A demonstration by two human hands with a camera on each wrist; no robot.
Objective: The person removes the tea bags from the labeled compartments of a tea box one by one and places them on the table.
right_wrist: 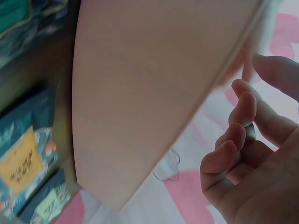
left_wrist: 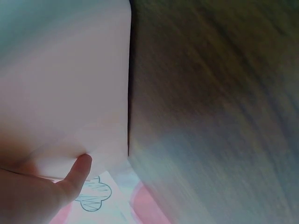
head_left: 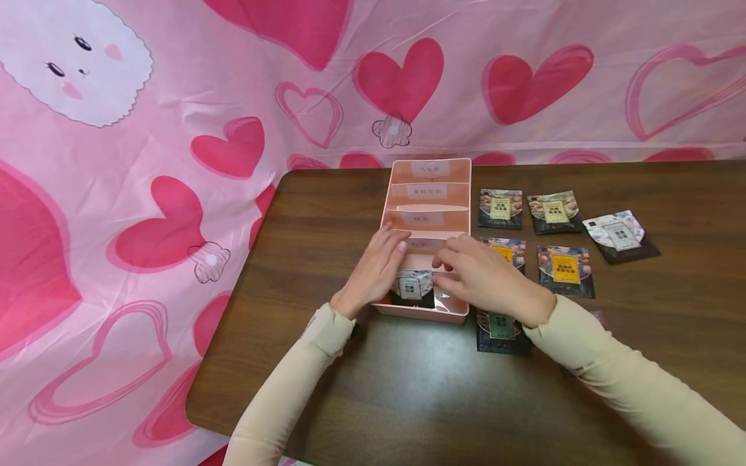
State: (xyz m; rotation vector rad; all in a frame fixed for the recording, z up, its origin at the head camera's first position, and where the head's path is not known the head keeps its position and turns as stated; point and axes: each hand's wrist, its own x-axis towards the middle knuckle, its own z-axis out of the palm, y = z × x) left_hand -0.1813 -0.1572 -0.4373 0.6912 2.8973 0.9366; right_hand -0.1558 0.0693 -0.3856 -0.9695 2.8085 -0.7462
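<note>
A pink divided box (head_left: 419, 313) stands on the table, its compartments carrying white labels. In its nearest compartment lies a black-and-white sachet (head_left: 412, 288), leaning back. My left hand (head_left: 375, 268) rests over the box's left rim with its fingers stretched forward; in the left wrist view a fingertip (left_wrist: 83, 163) touches the box's outer wall. At the right rim, my right hand (head_left: 489, 275) hovers over the near compartments beside the sachet. Its fingers (right_wrist: 243, 109) are loosely bent in the right wrist view, and nothing shows between them and the thumb.
Right of the box lie several sachets: two with pale yellow labels (head_left: 500, 208), two with orange labels (head_left: 565, 268), a white-topped one (head_left: 622, 236) and a green-labelled one (head_left: 502, 333). My right forearm partly covers another. A heart-print cloth (head_left: 454, 139) hangs behind the brown table (head_left: 361, 382).
</note>
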